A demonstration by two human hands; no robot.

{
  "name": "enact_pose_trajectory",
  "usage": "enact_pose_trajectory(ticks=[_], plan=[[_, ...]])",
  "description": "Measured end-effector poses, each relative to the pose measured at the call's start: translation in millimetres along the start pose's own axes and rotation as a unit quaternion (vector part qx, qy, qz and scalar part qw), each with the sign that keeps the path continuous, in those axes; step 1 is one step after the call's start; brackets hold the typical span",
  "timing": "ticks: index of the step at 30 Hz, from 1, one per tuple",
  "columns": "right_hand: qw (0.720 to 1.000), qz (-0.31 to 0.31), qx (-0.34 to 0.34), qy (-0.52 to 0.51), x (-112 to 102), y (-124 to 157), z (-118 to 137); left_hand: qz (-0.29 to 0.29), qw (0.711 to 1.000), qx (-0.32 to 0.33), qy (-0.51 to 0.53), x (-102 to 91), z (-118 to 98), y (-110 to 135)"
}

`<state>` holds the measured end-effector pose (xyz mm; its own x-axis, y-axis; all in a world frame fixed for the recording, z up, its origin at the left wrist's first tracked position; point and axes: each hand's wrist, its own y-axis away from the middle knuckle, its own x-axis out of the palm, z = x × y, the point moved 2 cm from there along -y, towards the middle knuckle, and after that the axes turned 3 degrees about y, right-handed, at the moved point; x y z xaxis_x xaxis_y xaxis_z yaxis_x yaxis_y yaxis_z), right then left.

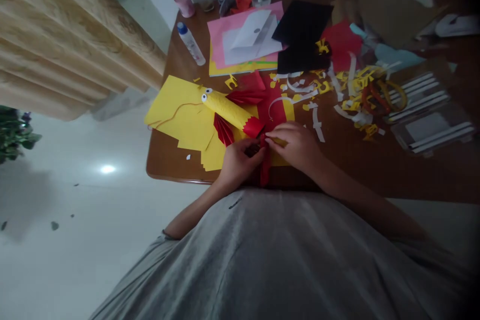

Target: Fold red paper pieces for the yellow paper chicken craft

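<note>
Near the table's front edge, a narrow red paper strip hangs down between my two hands. My left hand is closed, its thumb and fingers pinching the strip from the left. From the right, my right hand pinches the strip's upper part with thumb and forefinger. Something yellowish-brown shows under the right fingers; I cannot make out what it is. Just beyond my hands lies a yellow paper tube figure with googly eyes, pleated red paper fans at its sides and a red end towards me.
Yellow paper sheets lie under the figure. A glue bottle, pink cup and black paper are farther back. Paper scraps, tape rolls and a clear plastic case are at right. A curtain hangs left.
</note>
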<state>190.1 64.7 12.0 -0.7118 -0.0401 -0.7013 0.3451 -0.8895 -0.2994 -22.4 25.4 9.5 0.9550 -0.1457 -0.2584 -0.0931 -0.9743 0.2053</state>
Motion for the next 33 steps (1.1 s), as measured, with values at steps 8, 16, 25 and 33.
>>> enact_pose_trajectory(ticks=[8,16,25,33], plan=[[0.998,0.055,0.008,0.001,-14.9,-5.7,8.0,-0.02,0.997,0.064,-0.033,0.4,-11.2,3.3],[0.998,0.03,0.03,-0.053,-19.6,-4.5,8.1,-0.023,0.998,0.047,0.037,5.6,-4.2,1.7],[0.926,0.079,0.195,-0.314,-10.5,2.4,-3.7,-0.015,0.992,0.017,0.122,6.3,3.4,1.9],[0.875,0.145,0.227,-0.401,-11.8,-12.1,-34.6,-0.016,0.992,-0.006,0.122,0.9,-0.1,3.6]])
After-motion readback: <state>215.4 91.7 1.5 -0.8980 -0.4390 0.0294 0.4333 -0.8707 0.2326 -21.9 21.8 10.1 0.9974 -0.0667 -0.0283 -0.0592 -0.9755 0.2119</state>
